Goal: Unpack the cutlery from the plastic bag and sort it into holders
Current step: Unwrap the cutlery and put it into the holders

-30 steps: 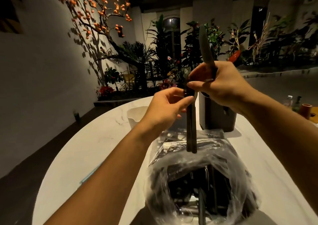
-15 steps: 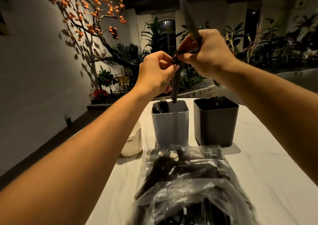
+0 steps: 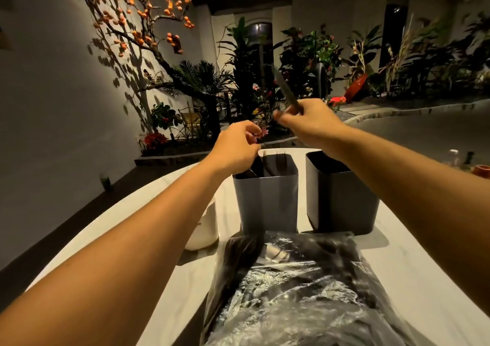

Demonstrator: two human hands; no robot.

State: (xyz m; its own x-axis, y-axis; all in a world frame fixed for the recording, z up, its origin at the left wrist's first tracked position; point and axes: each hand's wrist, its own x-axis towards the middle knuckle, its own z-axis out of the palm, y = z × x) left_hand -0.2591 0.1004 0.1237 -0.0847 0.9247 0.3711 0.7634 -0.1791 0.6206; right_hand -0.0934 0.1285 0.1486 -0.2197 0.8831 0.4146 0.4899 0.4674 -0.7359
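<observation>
A clear plastic bag (image 3: 291, 279) of dark cutlery lies on the white table (image 3: 413, 271) close in front of me. Behind it stand a light grey holder (image 3: 266, 202) and a dark grey holder (image 3: 342, 202). A fork (image 3: 280, 158) and other dark pieces stick up inside the light one. My left hand (image 3: 234, 148) hovers over that holder's left rim, fingers loosely curled, with nothing seen in them. My right hand (image 3: 311, 123) grips a dark knife (image 3: 286, 90), blade pointing up, above the gap between the holders.
A white container (image 3: 205, 229) stands left of the light grey holder, partly behind my left forearm. Small bottles and an orange cup (image 3: 481, 171) sit at the far right. Plants and a wall with an orange-fruited branch lie beyond the table's rounded far edge.
My left hand came down from beside the right hand to the light grey holder, and the dark pieces it held now stand inside. My right hand dropped lower with the knife.
</observation>
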